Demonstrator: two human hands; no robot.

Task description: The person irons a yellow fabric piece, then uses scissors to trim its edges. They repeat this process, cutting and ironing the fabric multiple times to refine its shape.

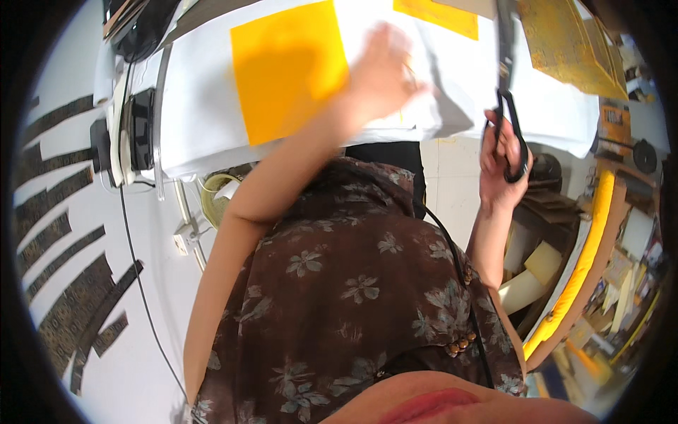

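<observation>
My right hand (504, 164) is closed on a pair of scissors (521, 145) with black handles, held upright off the right part of the table's front edge. Their blades point toward the far side and look blurred. Over the white-covered table (194, 113), my left hand (385, 74) is smeared by motion, so its fingers do not show clearly. Thin orange marks appear beside it, too small to make out. Just left of that hand lies a flat yellow-orange sheet (282, 63), partly covered by my forearm and a shadow. A smaller orange patterned piece (441, 15) lies at the far edge.
A golden patterned sheet (565, 49) sits at the table's far right. A black device (143, 127) and cables are at the left end. Below stand a yellowish bin (214, 201) and, at right, a container (604, 240) with a yellow rim and scraps. Dark patterned strips (67, 304) lie at left.
</observation>
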